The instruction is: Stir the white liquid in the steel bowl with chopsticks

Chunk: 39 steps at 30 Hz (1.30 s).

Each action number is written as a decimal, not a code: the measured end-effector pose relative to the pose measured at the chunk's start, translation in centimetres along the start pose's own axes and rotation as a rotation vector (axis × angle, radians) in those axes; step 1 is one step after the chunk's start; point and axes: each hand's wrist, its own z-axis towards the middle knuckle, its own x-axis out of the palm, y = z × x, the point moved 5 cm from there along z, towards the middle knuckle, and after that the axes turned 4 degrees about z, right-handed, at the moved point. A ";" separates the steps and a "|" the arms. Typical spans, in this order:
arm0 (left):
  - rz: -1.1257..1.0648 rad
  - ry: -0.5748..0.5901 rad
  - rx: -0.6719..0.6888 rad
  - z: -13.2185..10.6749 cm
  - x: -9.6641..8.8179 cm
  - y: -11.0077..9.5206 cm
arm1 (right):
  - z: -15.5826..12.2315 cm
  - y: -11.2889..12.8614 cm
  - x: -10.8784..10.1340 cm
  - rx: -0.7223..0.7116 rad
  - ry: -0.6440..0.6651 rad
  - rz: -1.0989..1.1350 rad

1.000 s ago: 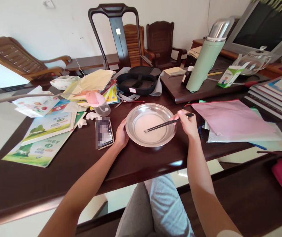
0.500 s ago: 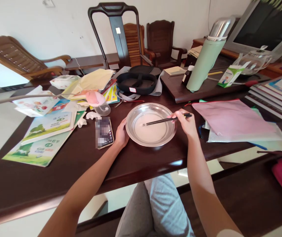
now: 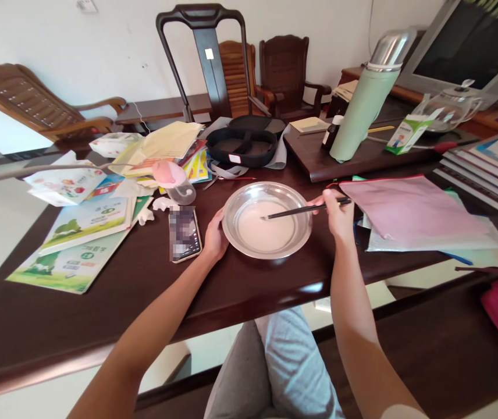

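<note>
A round stainless steel basin (image 3: 234, 224) sits on the dark table with a pale, whitish liquid mixture (image 3: 266, 235) in its bottom. Gripping the basin's left rim is my left hand (image 3: 216, 238), its thumb up and its fingers mostly hidden behind the edge. My right hand (image 3: 337, 215), just beyond the right rim, is closed around dark chopsticks (image 3: 290, 212). They slant down to the left over the basin, and their tips reach the pale mixture near its middle.
Left of the basin lie a phone (image 3: 185, 234), a pink-topped cup (image 3: 174, 180) and booklets (image 3: 87, 227). Behind it is a black case (image 3: 240, 148). A tall green thermos (image 3: 362, 110) stands on a raised board, and a pink pouch (image 3: 410, 206) lies to the right.
My right hand has shifted a little to the right, drawing the chopstick tips rightward through the mixture. My left hand and the basin stay in place.
</note>
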 end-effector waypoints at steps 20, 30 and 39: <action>-0.015 -0.015 0.003 -0.1 0.2 -0.2 | -0.4 -0.2 1.4 0.067 0.169 -0.025; -0.008 -0.022 0.000 0.0 0.1 -0.1 | -0.4 0.0 1.1 0.073 0.140 -0.023; -0.002 -0.017 -0.006 -0.1 0.0 0.0 | -0.1 -0.1 -0.3 0.008 -0.009 -0.025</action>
